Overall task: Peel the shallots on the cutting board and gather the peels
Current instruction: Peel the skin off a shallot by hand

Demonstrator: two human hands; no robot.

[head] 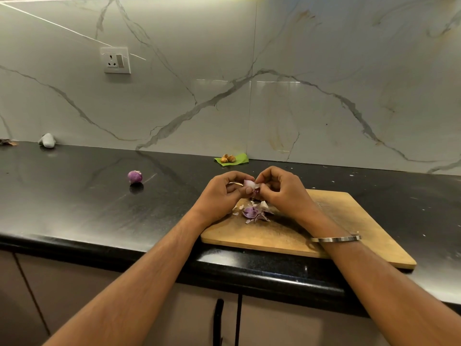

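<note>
Glossy black stone counter [74, 208] under a veined marble wall [299, 83] (white socket [117, 60] upper left). Worn wooden cutting board [349, 221], strewn with papery purple peels [253, 212]. Above it, left hand [222, 193] and right hand [279, 188] curled, pinching a pale shallot [249, 184]. Round purple shallot [135, 176] apart, left.
</note>
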